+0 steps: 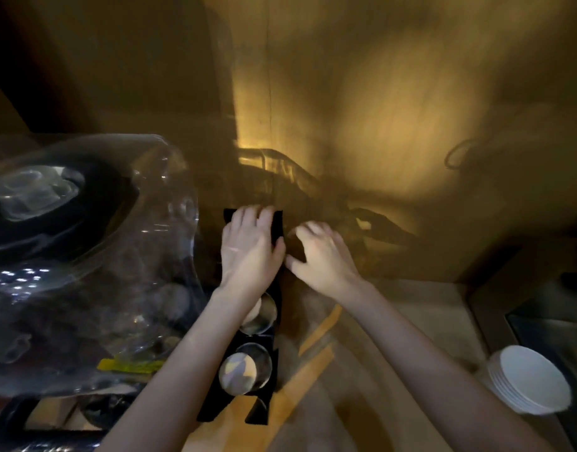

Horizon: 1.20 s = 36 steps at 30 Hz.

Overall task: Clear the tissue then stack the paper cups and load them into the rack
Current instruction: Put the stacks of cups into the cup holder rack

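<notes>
The whole head view is dim and motion-blurred. A long black rack (274,363) with round holes runs away from me along the wooden counter. Two of its near holes hold round cup-like things with shiny tops (244,370) (260,313). My left hand (248,252) lies over the rack's far end, fingers curled over its edge and thumb on its right side. My right hand (324,256) is just right of the rack, fingers bent and thumb apart around a dark brownish shape too blurred to name. No tissue can be made out.
A large clear plastic bag (94,256) of transparent lids fills the left side, touching the rack. A stack of white paper bowls or cups (531,380) stands at the right, beside a dark metal edge (541,324). A wooden wall rises behind, with cables at its foot.
</notes>
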Available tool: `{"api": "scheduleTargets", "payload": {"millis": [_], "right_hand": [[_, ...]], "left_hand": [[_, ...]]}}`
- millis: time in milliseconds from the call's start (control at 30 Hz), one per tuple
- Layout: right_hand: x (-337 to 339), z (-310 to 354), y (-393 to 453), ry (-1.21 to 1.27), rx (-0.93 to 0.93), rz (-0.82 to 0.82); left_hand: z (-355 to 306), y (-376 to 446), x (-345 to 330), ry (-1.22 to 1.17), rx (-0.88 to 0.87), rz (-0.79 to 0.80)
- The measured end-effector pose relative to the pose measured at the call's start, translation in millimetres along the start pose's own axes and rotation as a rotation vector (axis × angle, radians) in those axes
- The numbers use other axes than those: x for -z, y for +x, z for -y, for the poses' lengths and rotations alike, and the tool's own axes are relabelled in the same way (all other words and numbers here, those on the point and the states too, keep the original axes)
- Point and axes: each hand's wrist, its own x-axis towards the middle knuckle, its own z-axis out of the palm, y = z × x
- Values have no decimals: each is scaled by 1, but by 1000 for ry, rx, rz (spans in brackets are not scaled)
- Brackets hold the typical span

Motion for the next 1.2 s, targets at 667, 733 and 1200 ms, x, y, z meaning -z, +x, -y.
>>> {"api": "scheduleTargets", "payload": {"millis": [667, 733, 1200], "right_hand": [[62, -240, -243, 87, -656, -84], [53, -250, -256, 135, -737, 25], [18, -274, -273, 790, -1069, -8]], "left_hand": [[-232, -104, -149, -268, -304, 719], [-246, -115, -164, -426, -123, 892], [-279, -147, -188, -1311, 961, 1176]]}}
